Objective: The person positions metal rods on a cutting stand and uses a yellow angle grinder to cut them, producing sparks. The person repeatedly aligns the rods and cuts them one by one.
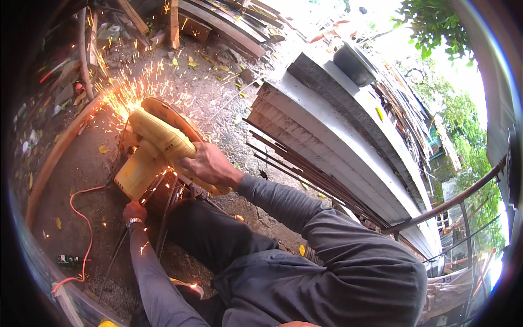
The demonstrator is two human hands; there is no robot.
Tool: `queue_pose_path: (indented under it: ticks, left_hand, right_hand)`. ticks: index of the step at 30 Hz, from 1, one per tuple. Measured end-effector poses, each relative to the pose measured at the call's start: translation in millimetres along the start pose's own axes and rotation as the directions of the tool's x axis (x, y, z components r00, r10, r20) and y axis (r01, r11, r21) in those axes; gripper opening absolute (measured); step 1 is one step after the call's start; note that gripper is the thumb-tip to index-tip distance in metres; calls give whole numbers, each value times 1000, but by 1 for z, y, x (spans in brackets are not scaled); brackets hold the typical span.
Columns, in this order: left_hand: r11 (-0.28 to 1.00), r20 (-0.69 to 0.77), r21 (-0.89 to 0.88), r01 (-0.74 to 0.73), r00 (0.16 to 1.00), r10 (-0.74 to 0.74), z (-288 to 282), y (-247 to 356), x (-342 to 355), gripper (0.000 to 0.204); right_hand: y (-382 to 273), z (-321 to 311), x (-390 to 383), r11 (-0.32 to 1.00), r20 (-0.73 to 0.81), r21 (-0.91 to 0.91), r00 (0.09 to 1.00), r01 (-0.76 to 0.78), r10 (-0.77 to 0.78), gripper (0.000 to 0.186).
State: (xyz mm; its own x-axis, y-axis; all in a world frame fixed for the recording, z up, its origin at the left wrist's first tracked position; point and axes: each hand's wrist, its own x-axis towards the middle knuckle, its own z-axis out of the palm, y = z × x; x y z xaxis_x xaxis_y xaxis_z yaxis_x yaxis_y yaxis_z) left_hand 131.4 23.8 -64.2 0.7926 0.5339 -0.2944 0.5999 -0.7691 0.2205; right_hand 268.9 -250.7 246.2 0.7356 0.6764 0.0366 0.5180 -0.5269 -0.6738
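Left of frame centre, the right hand (211, 163) wraps its fingers round a yellow-cased cut-off saw (158, 131), presumably guiding it; the left hand (134, 211), fingers seemingly closed, probably steadies a thin metal rod.

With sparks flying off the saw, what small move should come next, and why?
Probably ease the left hand slightly back from the yellow saw: it sits close to the body, glowing specks show on the left sleeve, and the right hand grips the saw.
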Motion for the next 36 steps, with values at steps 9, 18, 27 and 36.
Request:
queue_pose_path:
  ticks: [9, 18, 27, 36]
  left_hand:
    - [1000, -14, -12, -6, 1000, 6, 14, -7, 7, 24]
    - [999, -90, -17, -27, 996, 25, 26, -12, 14, 23]
    - [999, -35, 48, -15, 999, 17, 22, -11, 11, 27]
    - [999, 2, -52, -7, 1000, 7, -1, -1, -1, 24]
  right_hand:
    - [4, -1, -2, 998, -23, 27, 998, 51, -51, 35]
    - [-9, -4, -4, 967, 82, -200, 986, 161, -147, 28]
    - [-2, -2, -2, 995, 97, -97, 995, 37, -28, 25]
    - [1, -1, -1, 974, 121, -199, 989, 110, -87, 32]
